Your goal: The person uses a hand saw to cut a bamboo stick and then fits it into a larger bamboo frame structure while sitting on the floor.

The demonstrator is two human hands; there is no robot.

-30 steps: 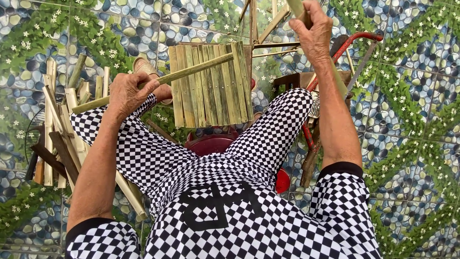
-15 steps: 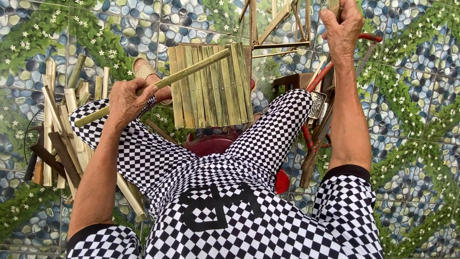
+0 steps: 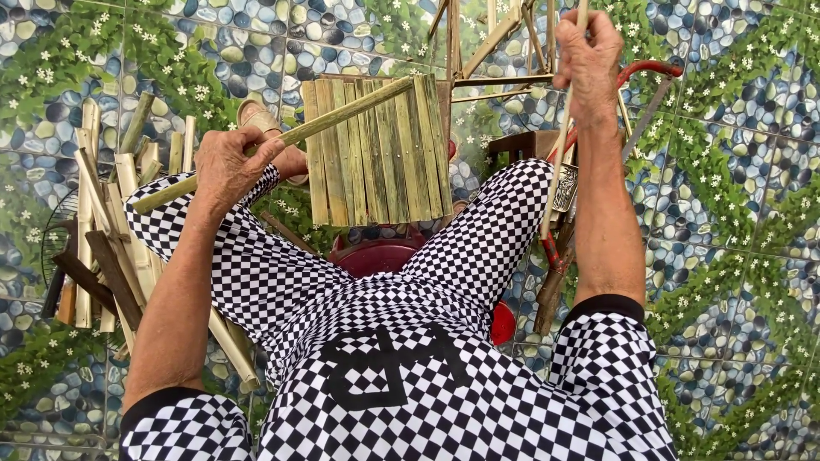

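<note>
My left hand (image 3: 226, 162) grips a long green bamboo stick (image 3: 342, 111) that lies slanted across the top of a flat panel of bamboo slats (image 3: 376, 158). The panel rests over my knees, above a dark red stool (image 3: 376, 254). My right hand (image 3: 588, 55) is raised at the upper right and holds a thin pale bamboo strip (image 3: 559, 162) that hangs down along my forearm. I wear black-and-white checked clothes.
A pile of cut bamboo pieces (image 3: 107, 222) lies on the floor at the left, beside a small fan (image 3: 51, 248). A frame of bamboo sticks (image 3: 504, 51) and red-handled tools (image 3: 636, 81) stand ahead at the right. The floor is pebble-and-flower patterned tile (image 3: 735, 256).
My right hand has risen and moved slightly right, drawing the thin strip up with it. My left hand and its stick have stayed nearly still on the panel.
</note>
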